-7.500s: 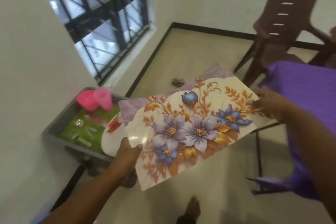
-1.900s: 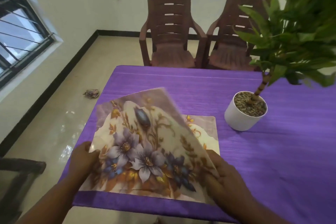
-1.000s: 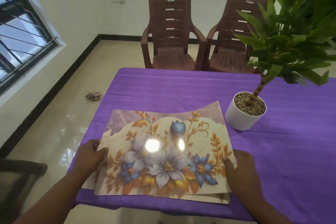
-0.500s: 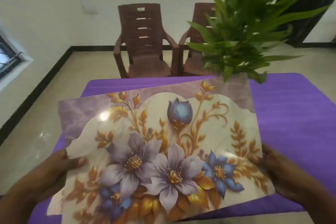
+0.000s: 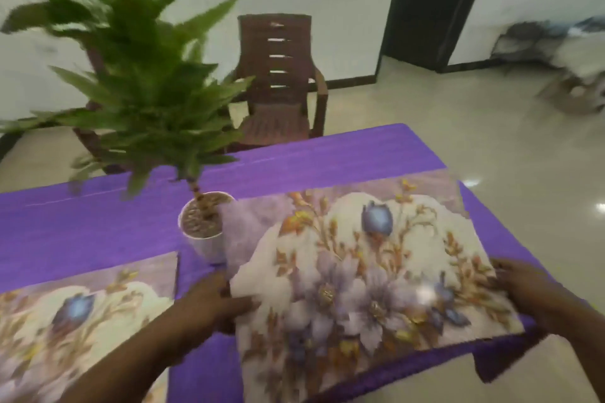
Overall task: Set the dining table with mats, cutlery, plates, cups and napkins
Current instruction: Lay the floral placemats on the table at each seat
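Note:
A floral place mat [image 5: 366,275] with purple and blue flowers hangs low over the right end of the table [image 5: 82,229], which wears a purple cloth. My left hand [image 5: 216,301] grips the mat's left edge, thumb on top. My right hand [image 5: 530,291] grips its right edge. A second, matching floral mat [image 5: 78,314] lies flat on the cloth at the near left. The whole view is blurred by motion.
A potted green plant in a white pot [image 5: 203,232] stands on the table just left of the held mat's far corner. One brown plastic chair [image 5: 281,82] faces the table's far side. A dark doorway [image 5: 429,3] is at the back right, with glossy floor beyond.
One mat was left lying at the near left of the table. I have carried the other mat to the right, past the plant, and lowered it toward the table's right end.

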